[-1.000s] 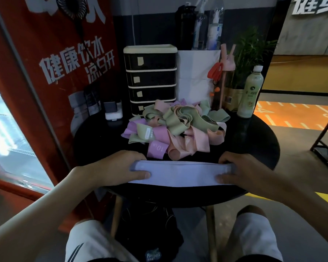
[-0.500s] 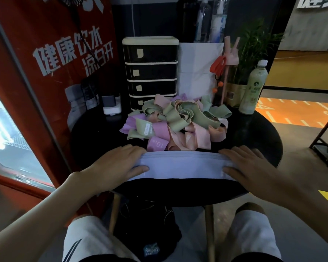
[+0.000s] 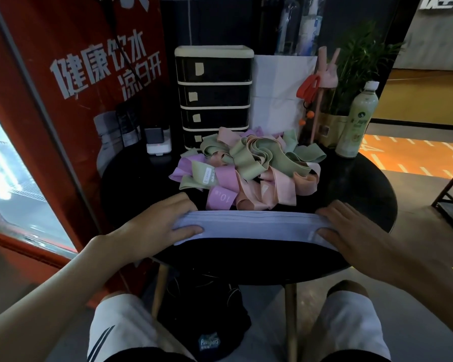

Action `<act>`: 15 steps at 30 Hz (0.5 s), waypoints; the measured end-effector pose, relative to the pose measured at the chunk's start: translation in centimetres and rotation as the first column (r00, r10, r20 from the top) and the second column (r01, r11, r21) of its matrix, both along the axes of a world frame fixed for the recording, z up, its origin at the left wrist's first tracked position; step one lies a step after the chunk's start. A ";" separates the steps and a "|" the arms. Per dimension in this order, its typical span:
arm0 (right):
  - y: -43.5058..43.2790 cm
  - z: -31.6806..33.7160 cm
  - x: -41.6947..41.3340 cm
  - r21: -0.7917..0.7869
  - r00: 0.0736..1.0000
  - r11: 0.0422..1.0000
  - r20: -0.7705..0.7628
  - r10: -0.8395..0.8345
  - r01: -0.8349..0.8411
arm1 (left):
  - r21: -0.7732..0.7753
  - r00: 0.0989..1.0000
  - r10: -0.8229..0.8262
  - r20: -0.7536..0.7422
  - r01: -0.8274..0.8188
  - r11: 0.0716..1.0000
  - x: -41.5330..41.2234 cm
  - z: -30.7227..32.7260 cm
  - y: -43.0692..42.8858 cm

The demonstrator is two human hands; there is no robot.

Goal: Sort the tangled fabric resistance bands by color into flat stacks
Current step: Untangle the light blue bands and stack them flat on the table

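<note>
Head view: compared with a second ago, both hands have uncurled. The left hand (image 3: 152, 231) and right hand (image 3: 356, 231) then had their fingers bent round the ends of the lavender band stack (image 3: 254, 226); now they lie flat and relaxed on it, fingers stretched out and each thumb resting on top, pressing rather than gripping. The stack now sits a little farther in from the near rim of the round black worktop (image 3: 351, 184), lying flat and straight between the hands. Both of its ends are covered by the hands, and thin lines along its far edge suggest several layers, though how many cannot be told. Just behind it sits the tangled pile (image 3: 249, 168) of green, pink and purple bands, and a purple band marked 10 LB (image 3: 221, 197) reaches almost to the stack's far edge. The pile hides the lowest part of the black drawer unit (image 3: 215, 95), and the other band labels are too small to read. Clear bottles behind the white paper bag (image 3: 277, 95) are cut off by the top of the frame. Bare worktop shows left and right of the pile and in a strip between stack and near rim. A green drink bottle (image 3: 356, 118) stands near the far right rim, and a small white device (image 3: 158, 142) stands far left.
</note>
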State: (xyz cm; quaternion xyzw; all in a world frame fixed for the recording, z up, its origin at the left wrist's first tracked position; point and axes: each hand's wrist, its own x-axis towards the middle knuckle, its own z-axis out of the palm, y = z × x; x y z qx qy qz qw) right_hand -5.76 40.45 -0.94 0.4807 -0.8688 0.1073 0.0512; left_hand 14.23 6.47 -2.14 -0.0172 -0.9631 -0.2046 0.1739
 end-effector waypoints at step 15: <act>-1.0 1.9 -0.1 -0.028 0.729 0.997 0.684 -0.034 0.073 | 0.570 0.885 0.352 0.305 -0.465 0.677 0.1 2.4 0.6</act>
